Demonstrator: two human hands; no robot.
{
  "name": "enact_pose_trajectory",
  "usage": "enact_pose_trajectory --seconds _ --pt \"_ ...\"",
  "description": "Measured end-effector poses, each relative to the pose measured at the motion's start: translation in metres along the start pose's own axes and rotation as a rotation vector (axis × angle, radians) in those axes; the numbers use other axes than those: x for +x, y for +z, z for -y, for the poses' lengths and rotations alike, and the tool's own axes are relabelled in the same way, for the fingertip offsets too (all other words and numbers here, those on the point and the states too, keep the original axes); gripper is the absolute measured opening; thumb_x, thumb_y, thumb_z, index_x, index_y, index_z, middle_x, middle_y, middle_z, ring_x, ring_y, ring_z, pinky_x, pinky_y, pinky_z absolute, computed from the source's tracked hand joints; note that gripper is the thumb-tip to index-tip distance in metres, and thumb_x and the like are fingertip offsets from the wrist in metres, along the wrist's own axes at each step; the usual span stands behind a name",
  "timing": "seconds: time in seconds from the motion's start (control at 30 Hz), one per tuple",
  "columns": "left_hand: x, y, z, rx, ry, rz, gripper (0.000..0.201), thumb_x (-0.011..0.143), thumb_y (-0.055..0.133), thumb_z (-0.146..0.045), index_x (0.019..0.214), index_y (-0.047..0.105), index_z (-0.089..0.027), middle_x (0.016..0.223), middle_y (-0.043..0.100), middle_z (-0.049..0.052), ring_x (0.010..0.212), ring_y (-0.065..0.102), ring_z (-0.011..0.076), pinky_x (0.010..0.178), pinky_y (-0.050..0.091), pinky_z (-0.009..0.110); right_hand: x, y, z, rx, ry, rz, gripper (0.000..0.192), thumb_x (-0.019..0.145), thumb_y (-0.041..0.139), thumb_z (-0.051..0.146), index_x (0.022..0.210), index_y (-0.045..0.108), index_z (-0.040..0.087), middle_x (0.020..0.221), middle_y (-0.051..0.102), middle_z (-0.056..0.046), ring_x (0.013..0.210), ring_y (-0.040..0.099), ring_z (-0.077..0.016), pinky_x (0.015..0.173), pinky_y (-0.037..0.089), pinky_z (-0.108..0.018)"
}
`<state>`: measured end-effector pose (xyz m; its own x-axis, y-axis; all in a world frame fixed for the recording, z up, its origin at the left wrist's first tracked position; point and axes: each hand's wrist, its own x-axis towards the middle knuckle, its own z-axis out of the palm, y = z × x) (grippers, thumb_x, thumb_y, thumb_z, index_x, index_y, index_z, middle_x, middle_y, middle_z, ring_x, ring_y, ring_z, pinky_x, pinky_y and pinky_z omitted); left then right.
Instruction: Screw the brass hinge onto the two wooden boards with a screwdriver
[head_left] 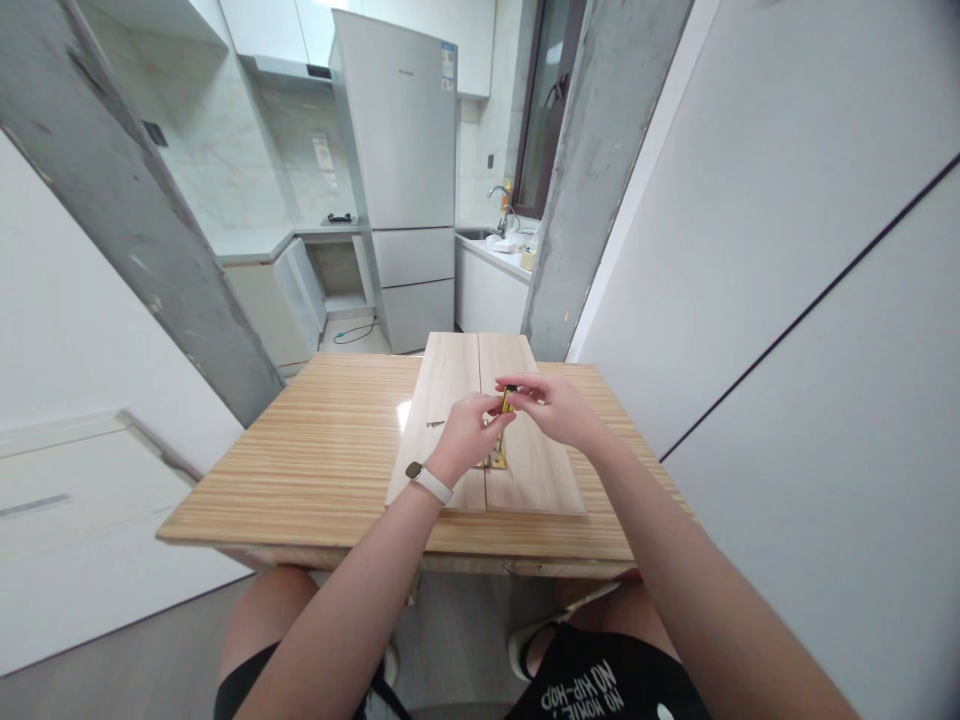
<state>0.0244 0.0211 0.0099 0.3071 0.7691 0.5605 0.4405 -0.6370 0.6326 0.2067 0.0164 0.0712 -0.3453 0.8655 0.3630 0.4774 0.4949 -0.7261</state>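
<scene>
Pale wood, striped grain: the surface [315, 470], square-topped, carrying two light wooden boards [450, 400] laid side by side lengthwise, edges touching along a centre seam.

Brass hinge [498, 458]: lies flat across that seam near the boards' near end, partly hidden under the left hand.

Small yellow-and-black tool [508, 398], probably a screwdriver: held upright above the hinge, between both hands.

Left hand [469, 432]: grip clenched around the tool's lower part, fingers curled, wrist wearing a white band [429, 482].

Right hand [551, 405]: grip pinching the tool's upper end with fingertips, palm down, just beside the left hand.

Small dark screw [435, 424]: loose on the left board, near the left hand, not touching it.

Background: grey refrigerator [401, 150] upright beyond the surface; sink with tap [504, 205] on the counter to its right.
</scene>
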Motion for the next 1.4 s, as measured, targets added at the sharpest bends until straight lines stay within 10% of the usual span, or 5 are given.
enact_pose_trajectory --seconds 0.47,0.63,0.93,1.4 --pt "0.000 -0.015 0.007 -0.139 -0.096 0.111 0.027 0.094 0.067 -0.032 0.118 0.075 -0.022 0.106 0.079 0.005 0.094 0.070 0.0187 0.081 0.053 0.030 -0.013 0.031 0.012 -0.287 0.026 -0.358 0.022 0.091 0.064 0.030 0.101 0.082 0.023 0.087 0.081 -0.005 0.075 0.072 -0.0218 0.072 0.052 -0.033" --pt "-0.001 -0.046 0.051 -0.056 -0.301 -0.017 0.031 0.095 0.063 -0.038 0.115 0.075 -0.017 0.109 0.079 0.010 0.091 0.072 0.0199 0.081 0.056 0.031 -0.017 0.033 0.011 -0.389 0.036 -0.427 0.028 0.094 0.065 0.046 0.092 0.080 0.022 0.078 0.077 -0.005 0.069 0.068 -0.0210 0.069 0.047 -0.033" --pt "-0.027 -0.066 0.122 0.287 -0.487 0.104 0.022 0.083 0.070 -0.019 0.103 0.077 -0.014 0.093 0.078 0.010 0.083 0.070 0.0219 0.079 0.053 0.032 -0.016 0.037 0.006 -0.214 0.086 -0.434 0.025 0.091 0.069 0.044 0.096 0.073 0.020 0.074 0.071 -0.002 0.066 0.064 -0.0184 0.066 0.045 -0.031" --pt "-0.043 -0.064 0.098 0.183 -0.356 0.080 0.015 0.092 0.057 -0.018 0.094 0.071 -0.020 0.092 0.077 0.006 0.086 0.069 0.0203 0.077 0.052 0.031 -0.040 0.043 -0.005 -0.096 0.108 -0.451 0.027 0.090 0.071 0.045 0.098 0.073 0.019 0.081 0.071 -0.004 0.073 0.063 -0.0201 0.071 0.048 -0.032"
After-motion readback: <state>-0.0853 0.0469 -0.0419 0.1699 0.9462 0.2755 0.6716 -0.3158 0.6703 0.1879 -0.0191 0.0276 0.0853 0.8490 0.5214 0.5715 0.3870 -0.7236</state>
